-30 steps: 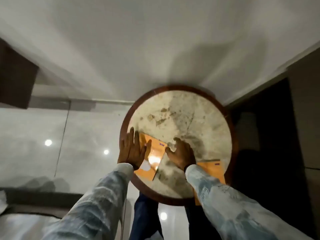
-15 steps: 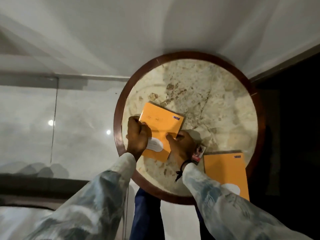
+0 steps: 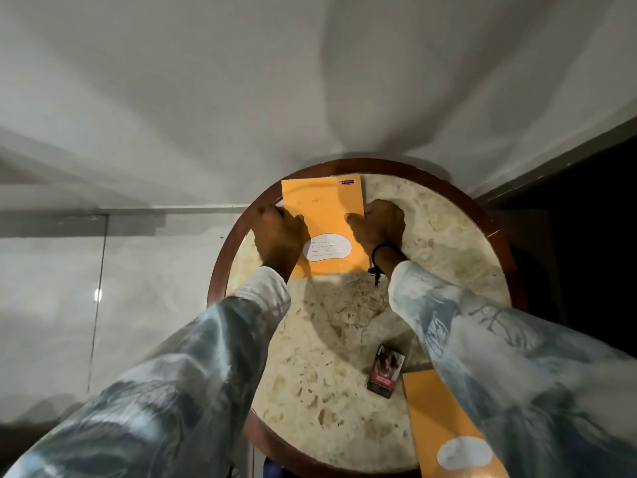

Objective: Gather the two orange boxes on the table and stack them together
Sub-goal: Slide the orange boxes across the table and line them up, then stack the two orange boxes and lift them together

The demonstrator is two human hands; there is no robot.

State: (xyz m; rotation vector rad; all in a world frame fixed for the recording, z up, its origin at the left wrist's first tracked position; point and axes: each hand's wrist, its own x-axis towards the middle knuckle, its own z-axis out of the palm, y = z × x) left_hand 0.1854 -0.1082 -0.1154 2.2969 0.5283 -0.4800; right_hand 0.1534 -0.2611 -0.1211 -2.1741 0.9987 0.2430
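Orange box, far [image 3: 324,215]: flat, rectangular, smooth matte cover with a white oval label and a small dark tag at its far corner; it lies at the table's far rim.
Orange box, near [image 3: 434,419]: same flat shape and white oval, at the near right edge, partly under the right sleeve, well apart from the far one.
Left hand [image 3: 279,236]: curled over the far box's left edge, thumb on top, clasping it.
Right hand [image 3: 379,225]: curled over the right edge, thumb on the cover, clasping it; a dark cord circles the wrist.
Table [image 3: 331,339]: round, mottled cream stone top, polished brown wooden rim.
Small carton [image 3: 385,374]: dark, glossy, printed, just beside the near box.
Sleeves [image 3: 206,357]: soft, pale blue-grey marbled fabric.
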